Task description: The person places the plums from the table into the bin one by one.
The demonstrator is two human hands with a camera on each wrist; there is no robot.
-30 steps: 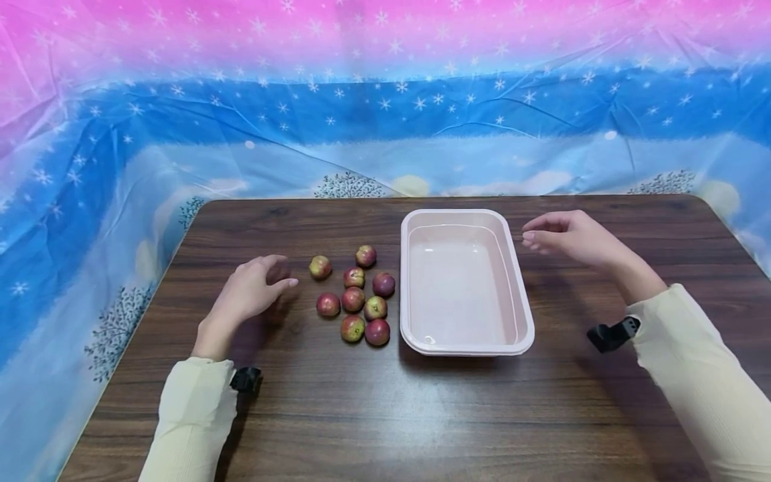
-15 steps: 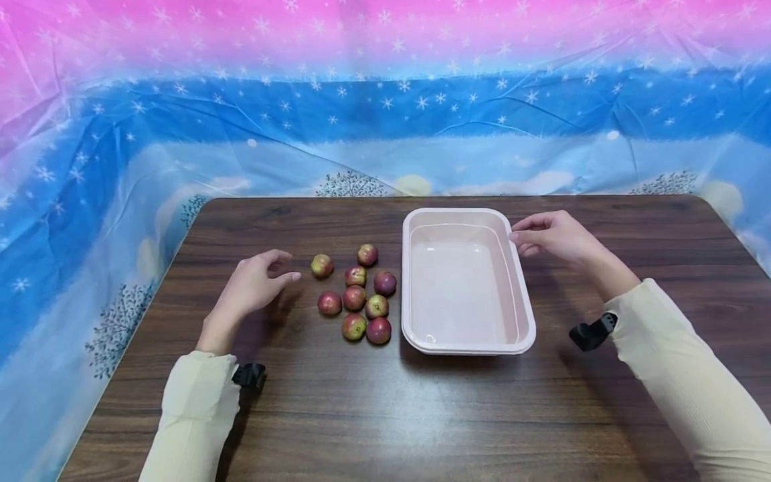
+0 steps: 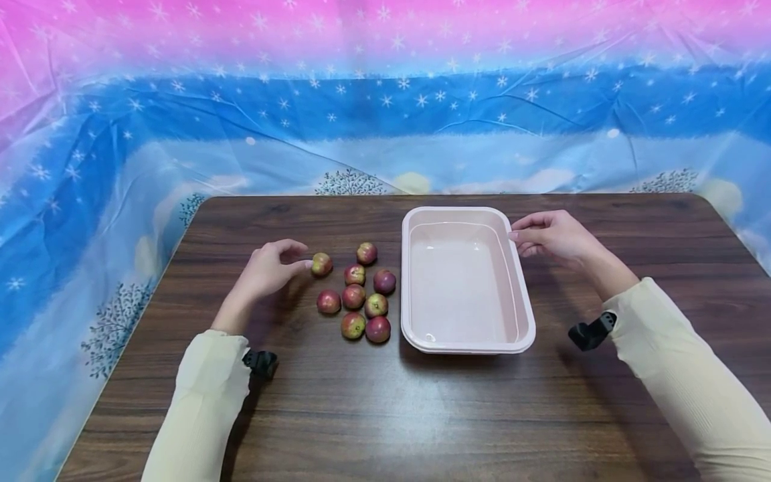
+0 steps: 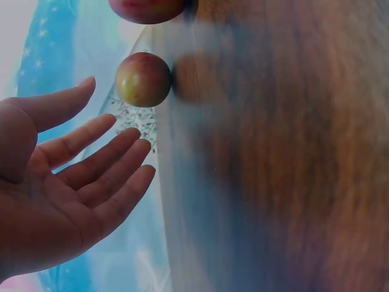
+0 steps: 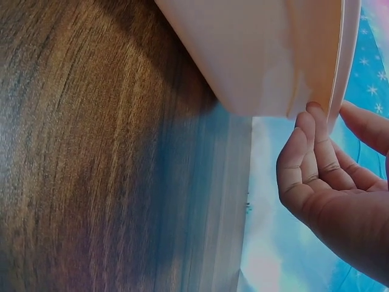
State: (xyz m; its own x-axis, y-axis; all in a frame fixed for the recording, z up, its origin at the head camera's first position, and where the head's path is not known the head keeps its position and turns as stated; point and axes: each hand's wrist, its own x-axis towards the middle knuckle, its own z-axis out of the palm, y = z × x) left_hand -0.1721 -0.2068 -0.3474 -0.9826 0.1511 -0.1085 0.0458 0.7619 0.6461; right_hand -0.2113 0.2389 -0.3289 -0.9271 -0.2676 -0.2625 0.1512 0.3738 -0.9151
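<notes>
In the head view, several red-and-yellow plums [image 3: 353,296] lie loosely grouped on the table, left of a pale pink plastic tub [image 3: 408,288] with nothing in it. My left hand [image 3: 271,270] reaches toward the leftmost far plum [image 3: 322,264]. Its thumb and fingers stand apart, and the left wrist view shows a gap between the fingertips and that plum [image 4: 143,79]. At the tub's far right corner, my right hand [image 3: 560,235] pinches the rim. Seen from the right wrist, the thumb lies on one side of the rim and the curled fingers [image 5: 293,155] on the other.
The brown wood-grain table [image 3: 421,415] has a rounded far edge. Behind it and along the left hangs a pink and blue snowflake cloth [image 3: 385,114]. Black wrist cameras [image 3: 260,363] sit under both cream sleeves.
My left hand has moved forward and right, closer to the leftmost far plum. The right hand has moved left onto the tub's rim and now pinches it. Plums and tub stay put.
</notes>
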